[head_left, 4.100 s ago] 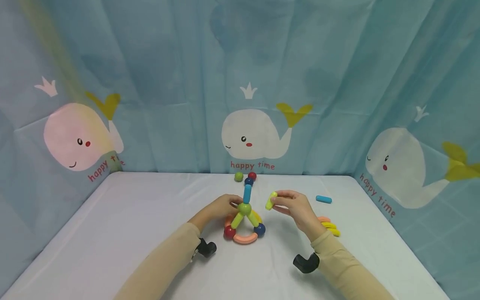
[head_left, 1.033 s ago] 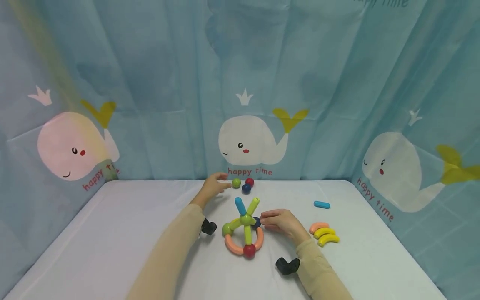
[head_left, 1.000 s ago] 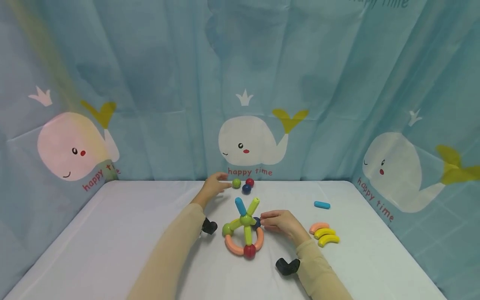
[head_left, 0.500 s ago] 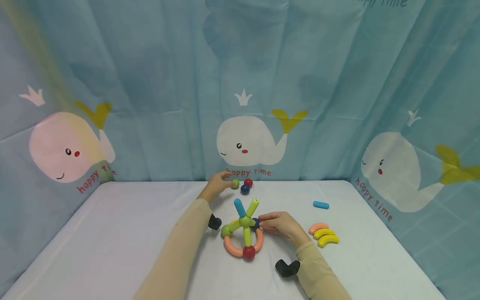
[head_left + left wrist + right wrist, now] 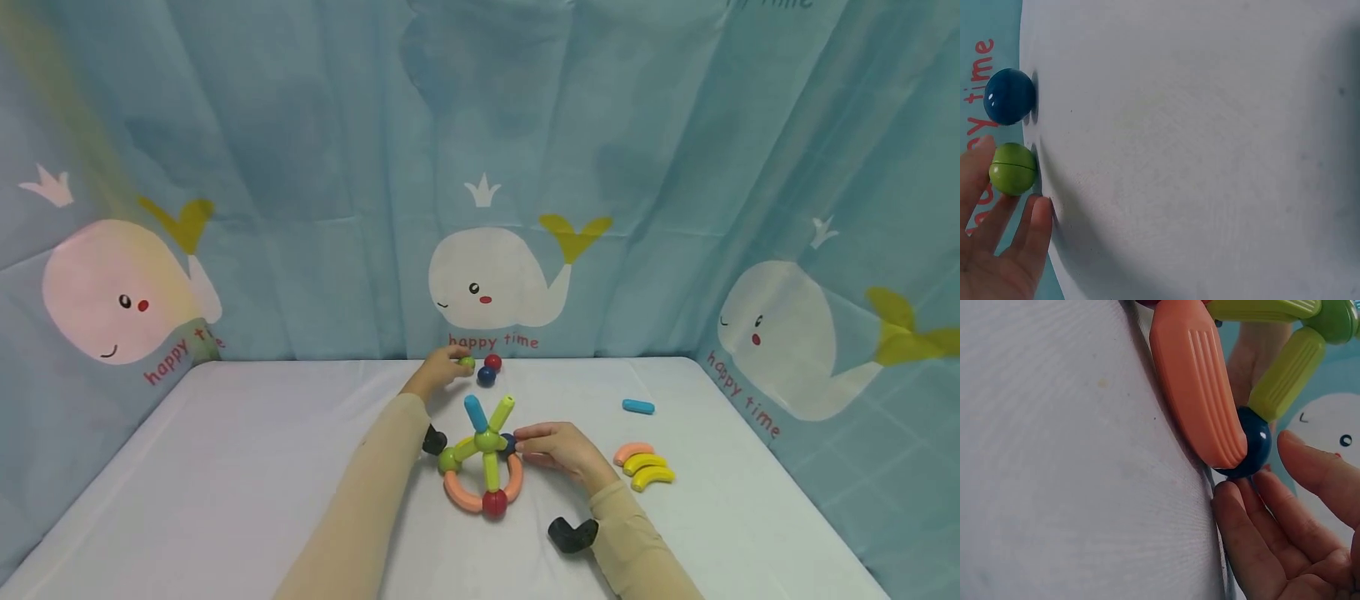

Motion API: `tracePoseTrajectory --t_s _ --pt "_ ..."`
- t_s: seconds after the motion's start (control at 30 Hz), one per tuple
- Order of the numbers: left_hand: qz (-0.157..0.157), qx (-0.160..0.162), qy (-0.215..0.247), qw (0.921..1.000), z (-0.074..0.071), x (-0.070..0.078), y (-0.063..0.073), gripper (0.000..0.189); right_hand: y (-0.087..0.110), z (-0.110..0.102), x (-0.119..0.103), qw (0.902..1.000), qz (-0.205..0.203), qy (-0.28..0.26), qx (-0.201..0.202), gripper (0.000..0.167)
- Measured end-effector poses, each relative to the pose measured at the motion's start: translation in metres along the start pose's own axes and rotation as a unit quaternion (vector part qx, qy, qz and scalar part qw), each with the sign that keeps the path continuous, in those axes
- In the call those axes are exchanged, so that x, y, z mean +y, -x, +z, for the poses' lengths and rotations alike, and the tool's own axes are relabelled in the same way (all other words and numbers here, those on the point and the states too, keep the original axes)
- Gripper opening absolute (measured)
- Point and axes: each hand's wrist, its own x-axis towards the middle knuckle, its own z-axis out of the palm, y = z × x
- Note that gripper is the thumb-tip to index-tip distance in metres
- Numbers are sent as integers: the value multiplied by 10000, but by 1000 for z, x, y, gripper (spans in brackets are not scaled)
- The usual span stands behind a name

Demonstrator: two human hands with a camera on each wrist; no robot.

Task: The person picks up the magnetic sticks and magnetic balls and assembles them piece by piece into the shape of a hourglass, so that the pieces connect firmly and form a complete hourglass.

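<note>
Left hand (image 5: 438,371): fingers parted around green ball (image 5: 1013,170), near rear edge of bench (image 5: 262,467); grip cannot be told. Right hand (image 5: 560,447): fingers loosely spread, gripping nothing, beside blue ball (image 5: 1260,445) on stick-and-ball model (image 5: 487,441).

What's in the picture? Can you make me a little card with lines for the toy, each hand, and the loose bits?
Toy: standing; blue stick and green stick point up
Left hand: fingers around green ball
Right hand: beside toy's blue ball, thumb apart from it
Loose, back: red ball, loose blue ball
Loose, right: loose blue stick, orange curve, two yellow curves
</note>
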Motion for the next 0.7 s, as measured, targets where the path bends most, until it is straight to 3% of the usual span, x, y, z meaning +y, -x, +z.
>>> tracePoseTrajectory --t_s 0.1,0.3,0.53,0.7 --pt "38 12 -337 9994 -1 0 0 37 0 1 0 10000 11 -34 7 34" --pt "68 -170 -417 9990 -3 -2 2 28 -4 1 2 9999 -37 -95 -38 35" --pt "246 -365 -738 9963 -14 -18 29 27 1 -1 -6 9995 -286 -78 48 41" --pt "295 -467 -873 9947 -26 -31 49 29 11 1 -23 9967 -667 -416 -206 46"
